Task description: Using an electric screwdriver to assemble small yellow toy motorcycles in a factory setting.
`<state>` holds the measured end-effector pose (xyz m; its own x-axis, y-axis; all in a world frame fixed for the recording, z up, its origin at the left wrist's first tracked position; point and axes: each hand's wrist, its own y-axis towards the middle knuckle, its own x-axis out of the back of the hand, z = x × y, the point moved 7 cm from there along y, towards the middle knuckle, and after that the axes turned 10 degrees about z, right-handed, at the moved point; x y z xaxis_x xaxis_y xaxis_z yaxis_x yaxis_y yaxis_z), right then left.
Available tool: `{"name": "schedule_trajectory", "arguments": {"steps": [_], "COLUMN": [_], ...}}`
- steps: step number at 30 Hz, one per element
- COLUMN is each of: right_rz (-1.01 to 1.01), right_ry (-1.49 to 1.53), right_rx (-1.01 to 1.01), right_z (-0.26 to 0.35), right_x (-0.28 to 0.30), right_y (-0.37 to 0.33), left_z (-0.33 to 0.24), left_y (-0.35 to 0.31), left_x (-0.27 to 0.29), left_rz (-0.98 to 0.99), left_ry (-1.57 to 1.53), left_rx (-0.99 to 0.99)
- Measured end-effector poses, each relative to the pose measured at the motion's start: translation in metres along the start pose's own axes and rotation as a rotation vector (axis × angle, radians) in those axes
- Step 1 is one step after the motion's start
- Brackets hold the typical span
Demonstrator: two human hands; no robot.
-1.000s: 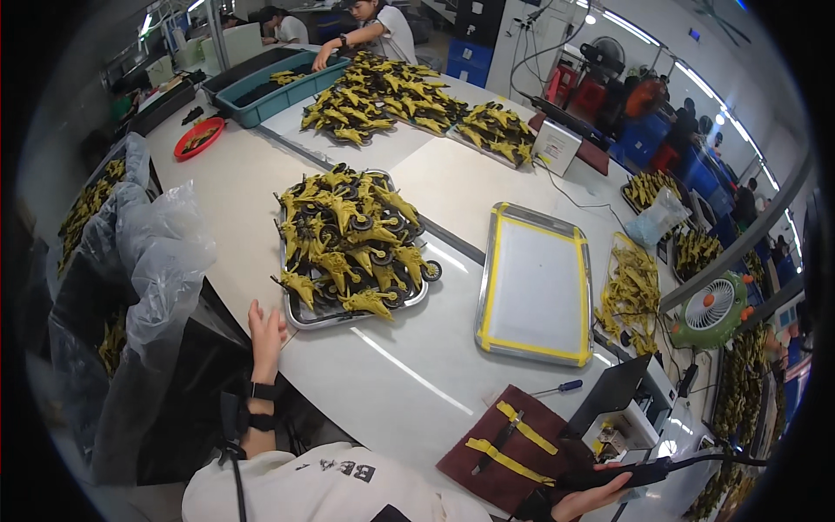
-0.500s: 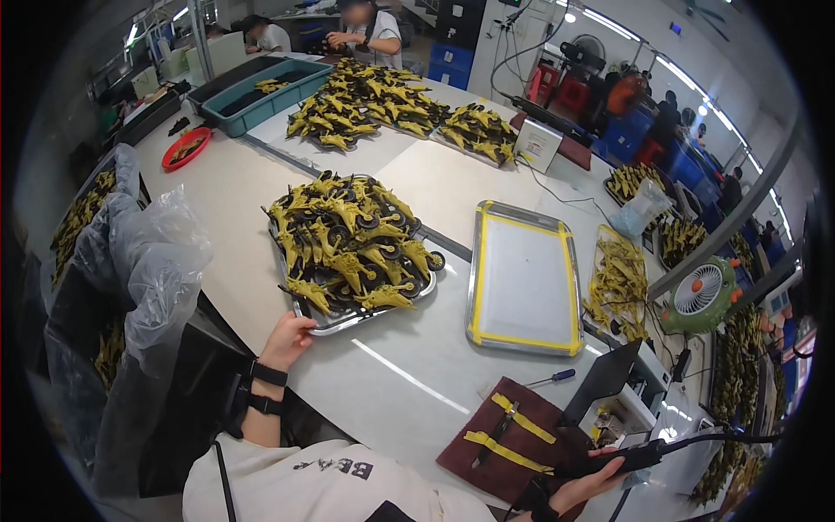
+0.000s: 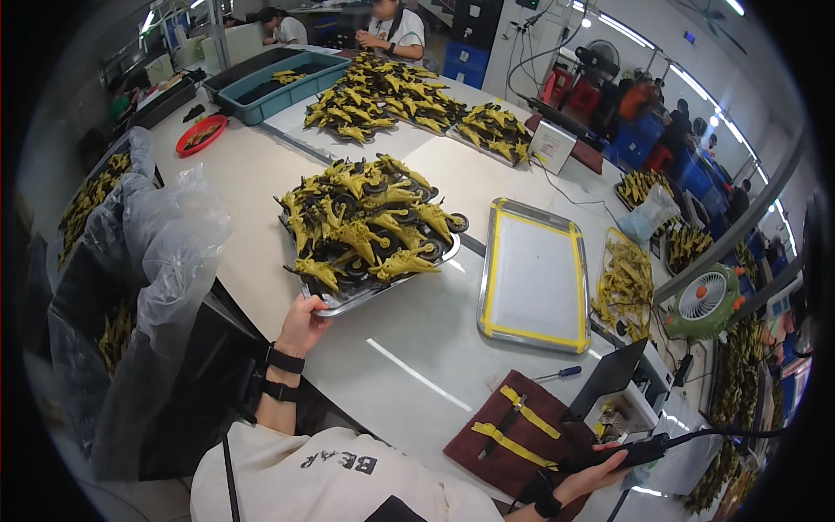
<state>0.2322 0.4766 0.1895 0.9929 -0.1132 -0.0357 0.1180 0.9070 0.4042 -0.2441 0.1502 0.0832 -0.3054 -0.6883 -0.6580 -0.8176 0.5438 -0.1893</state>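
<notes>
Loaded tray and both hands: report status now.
Left hand gripping near corner of loaded tray. Yellow-and-black parts overhanging its rim. Right hand holding black corded device. Yellow-taped tray at right.

The left grip is pinched and stretched forward, while the right grip curls lower down, well apart.

From here the clearest print is on the nearest white shirt: a short run of dark block lettering, large and bent by the folds (the creases do it no favours). Over on the white box I can see small marks that look like print, too fine for me to read. The little blue-lit panel hanging high up is too far off to make out.
</notes>
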Motion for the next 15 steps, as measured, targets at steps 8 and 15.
{"name": "schedule_trajectory", "arguments": {"steps": [8, 15], "right_rz": [0.09, 0.184], "right_ry": [-0.05, 0.013], "right_rx": [0.086, 0.091], "right_z": [-0.004, -0.002], "right_x": [0.01, -0.003], "right_y": [0.006, 0.007], "left_z": [-0.094, -0.224], "left_y": [-0.027, -0.101], "left_x": [-0.064, -0.141], "left_rz": [0.015, 0.068], "left_ry": [0.107, 0.015], "left_rx": [-0.343, -0.607]}}
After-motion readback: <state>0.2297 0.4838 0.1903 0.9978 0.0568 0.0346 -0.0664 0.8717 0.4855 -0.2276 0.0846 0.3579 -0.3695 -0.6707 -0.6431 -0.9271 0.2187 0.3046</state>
